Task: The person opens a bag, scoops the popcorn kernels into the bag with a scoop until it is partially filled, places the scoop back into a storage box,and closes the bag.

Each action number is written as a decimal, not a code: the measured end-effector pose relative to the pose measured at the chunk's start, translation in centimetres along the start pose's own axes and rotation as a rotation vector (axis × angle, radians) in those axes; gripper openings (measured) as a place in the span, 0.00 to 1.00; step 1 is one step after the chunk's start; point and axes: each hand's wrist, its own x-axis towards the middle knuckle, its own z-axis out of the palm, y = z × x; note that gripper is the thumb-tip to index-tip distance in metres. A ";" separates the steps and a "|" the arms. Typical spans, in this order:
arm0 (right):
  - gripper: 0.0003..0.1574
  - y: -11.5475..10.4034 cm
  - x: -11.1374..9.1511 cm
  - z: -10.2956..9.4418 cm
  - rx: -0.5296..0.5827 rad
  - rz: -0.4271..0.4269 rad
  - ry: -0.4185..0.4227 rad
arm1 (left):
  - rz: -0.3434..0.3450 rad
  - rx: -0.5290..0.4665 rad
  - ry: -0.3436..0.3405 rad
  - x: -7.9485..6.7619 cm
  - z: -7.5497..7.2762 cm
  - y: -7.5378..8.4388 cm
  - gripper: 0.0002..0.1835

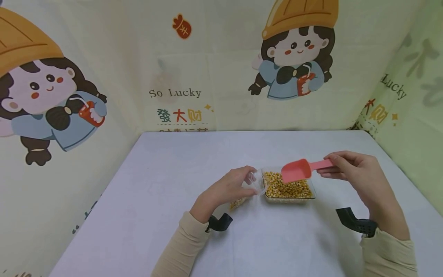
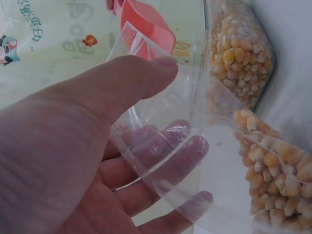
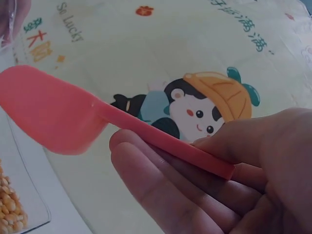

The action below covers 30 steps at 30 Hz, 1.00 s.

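A clear plastic bag (image 2: pixel 219 195) with corn kernels (image 2: pixel 278 180) in its lower part is held at its mouth by my left hand (image 1: pixel 232 184). My thumb and fingers are spread apart around the film. My right hand (image 1: pixel 358 171) grips a pink scoop (image 1: pixel 297 171) by its handle, pinched between thumb and fingers in the right wrist view. The scoop's bowl hangs over a clear rectangular container (image 1: pixel 290 200) of yellow corn kernels (image 1: pixel 287 187). In the head view, my left hand partly hides the bag.
A white-covered table (image 1: pixel 166 165) carries the container and the bag, which stand side by side. Behind it hangs a printed cloth (image 1: pixel 221 77) with cartoon figures, and more cloth rises at both sides. A black wrist mount (image 1: pixel 356 221) sits on each arm.
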 end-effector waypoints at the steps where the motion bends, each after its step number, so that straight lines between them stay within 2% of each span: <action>1: 0.34 0.1 0.0 -0.1 -0.009 0.005 -0.004 | -0.002 -0.001 -0.001 0.0 0.0 0.0 0.33; 8: 0.33 0.5 0.2 -0.8 -0.069 0.019 -0.036 | 0.002 0.008 0.001 0.0 0.0 0.0 0.33; 16: 0.31 0.5 0.2 -0.7 -0.150 0.000 -0.023 | -0.016 0.007 -0.005 -0.1 -0.1 0.2 0.33; 30: 0.31 0.1 0.0 -0.7 -0.275 0.033 -0.005 | -0.035 0.012 -0.008 -0.1 -0.1 0.3 0.33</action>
